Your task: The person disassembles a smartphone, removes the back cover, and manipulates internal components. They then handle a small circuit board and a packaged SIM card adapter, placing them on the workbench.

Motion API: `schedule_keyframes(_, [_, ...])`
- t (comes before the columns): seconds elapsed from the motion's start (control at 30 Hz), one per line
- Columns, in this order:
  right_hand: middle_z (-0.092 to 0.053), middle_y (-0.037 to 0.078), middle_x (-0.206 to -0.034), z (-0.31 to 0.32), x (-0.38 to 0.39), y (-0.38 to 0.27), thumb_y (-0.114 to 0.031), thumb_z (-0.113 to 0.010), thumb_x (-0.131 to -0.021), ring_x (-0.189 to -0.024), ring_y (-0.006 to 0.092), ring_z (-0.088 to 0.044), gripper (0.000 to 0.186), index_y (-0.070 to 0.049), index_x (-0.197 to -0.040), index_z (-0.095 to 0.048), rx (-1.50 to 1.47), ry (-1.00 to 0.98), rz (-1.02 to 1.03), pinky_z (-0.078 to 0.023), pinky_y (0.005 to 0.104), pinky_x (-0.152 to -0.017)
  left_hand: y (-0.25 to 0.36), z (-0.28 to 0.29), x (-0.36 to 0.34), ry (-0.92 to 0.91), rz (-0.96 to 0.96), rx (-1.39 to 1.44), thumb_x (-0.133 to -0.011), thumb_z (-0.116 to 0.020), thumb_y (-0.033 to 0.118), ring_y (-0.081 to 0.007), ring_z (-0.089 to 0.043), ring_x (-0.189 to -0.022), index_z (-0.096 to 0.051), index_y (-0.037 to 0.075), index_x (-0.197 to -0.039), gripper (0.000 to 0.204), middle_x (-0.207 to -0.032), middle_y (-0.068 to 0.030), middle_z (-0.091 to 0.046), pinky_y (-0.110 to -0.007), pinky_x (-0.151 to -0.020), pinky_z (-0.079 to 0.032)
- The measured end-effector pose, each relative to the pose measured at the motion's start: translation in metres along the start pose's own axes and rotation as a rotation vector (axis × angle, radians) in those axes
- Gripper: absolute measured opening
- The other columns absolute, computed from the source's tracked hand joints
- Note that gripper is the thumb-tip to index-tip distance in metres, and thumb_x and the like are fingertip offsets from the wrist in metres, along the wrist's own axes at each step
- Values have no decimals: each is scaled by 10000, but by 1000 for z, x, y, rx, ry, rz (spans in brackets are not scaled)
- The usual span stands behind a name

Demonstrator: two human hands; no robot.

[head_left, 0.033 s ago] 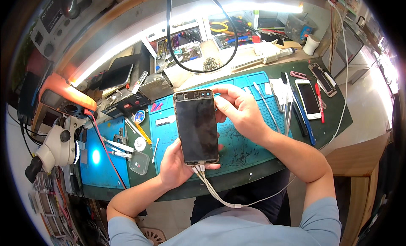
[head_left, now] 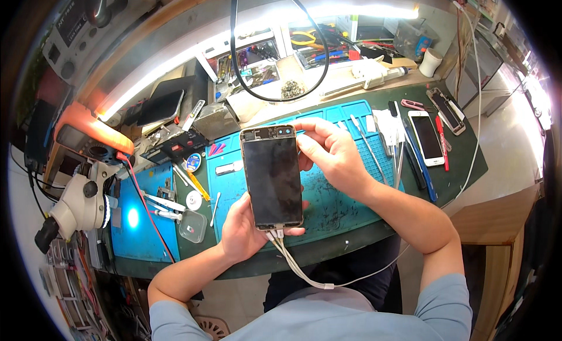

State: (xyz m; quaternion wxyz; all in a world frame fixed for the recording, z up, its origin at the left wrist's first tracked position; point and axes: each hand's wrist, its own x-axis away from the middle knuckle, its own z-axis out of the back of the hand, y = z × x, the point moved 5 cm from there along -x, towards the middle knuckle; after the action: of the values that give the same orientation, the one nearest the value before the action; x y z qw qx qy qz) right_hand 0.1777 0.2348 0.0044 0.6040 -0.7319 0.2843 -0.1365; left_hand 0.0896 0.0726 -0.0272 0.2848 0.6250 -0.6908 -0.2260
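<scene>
A smartphone (head_left: 272,180) with a dark face is held upright over the mat. Its gold frame shows, with bare inner parts and two round lenses along the top edge. My left hand (head_left: 241,229) is closed around its lower left side, with fingertips coming out at the lower right. At the upper right corner, my right hand (head_left: 329,152) pinches the phone's edge; some of its fingers are hidden behind the phone. A white multi-headed charging cable (head_left: 291,263) meets the phone's bottom edge, one plug at the port. Beneath lies a blue-green work mat (head_left: 345,209).
To the right lie a white phone (head_left: 427,137), a red pen (head_left: 442,143) and several slim tools. On the left are a cotton swab (head_left: 215,209), a small clear box (head_left: 192,225), an orange multimeter (head_left: 96,133) and a microscope (head_left: 76,206). A black cable loop (head_left: 280,99) hangs ahead.
</scene>
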Motion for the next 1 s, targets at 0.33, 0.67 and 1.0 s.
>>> schedule_keyframes(0.33, [-683, 11, -949, -2, -2, 3, -198, -509, -1010, -786, 80, -624, 328, -28, -1269, -619, -106, -94, -54, -501, 230, -663, 1, -1, 1, -19, 13, 13, -1057, -197, 460, -387, -464, -1335, -248, 42, -1532, 635, -1507, -187, -378, -552, -989, -520])
schedule_keyframes(0.67, [-666, 31, -942, 2, -3, 9, -190, -508, -1021, -779, 109, -609, 296, -14, -1232, -617, -114, -114, -84, -492, 278, -708, 1, -3, 1, -5, 6, 27, -1062, -211, 444, -390, -478, -1320, -262, 40, -1523, 616, -1491, -194, -392, -556, -977, -526])
schedule_keyframes(1.0, [-665, 34, -904, 2, -3, 8, -209, -519, -1022, -765, 113, -607, 276, -19, -1181, -641, -102, -91, -99, -493, 280, -708, 0, -1, 1, 9, 15, -18, -1047, -197, 472, -416, -453, -1336, -232, 57, -1544, 648, -1514, -194, -362, -576, -978, -518])
